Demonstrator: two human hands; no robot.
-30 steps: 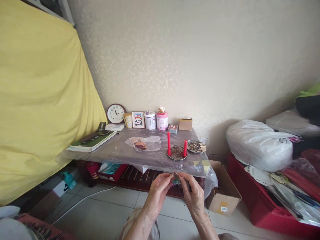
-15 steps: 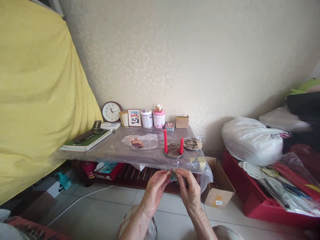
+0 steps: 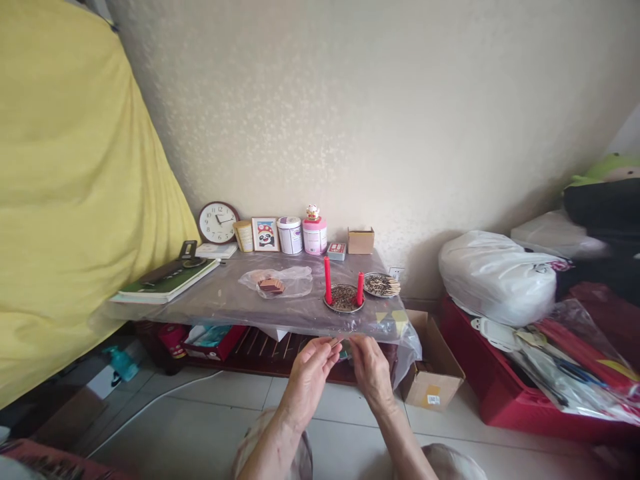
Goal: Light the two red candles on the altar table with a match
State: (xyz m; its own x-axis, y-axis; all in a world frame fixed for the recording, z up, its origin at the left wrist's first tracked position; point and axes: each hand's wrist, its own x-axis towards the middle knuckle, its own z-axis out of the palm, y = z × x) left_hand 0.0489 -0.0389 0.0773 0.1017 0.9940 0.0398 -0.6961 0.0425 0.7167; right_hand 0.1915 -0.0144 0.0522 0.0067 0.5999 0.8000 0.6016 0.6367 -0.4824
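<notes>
The right hand (image 3: 371, 367) has rolled inward; I cannot tell its grip. The left hand (image 3: 311, 370) pinches a small brown piece (image 3: 335, 343). A round analog clock (image 3: 219, 230) bears readable numerals

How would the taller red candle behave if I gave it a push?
The taller red candle would probably tip rather than slide, being tall and slim, though whether its base is fixed to the round plate can't be told. Once down, it might roll, as it looks round. It's likely stiff, standing straight without sagging.
</notes>
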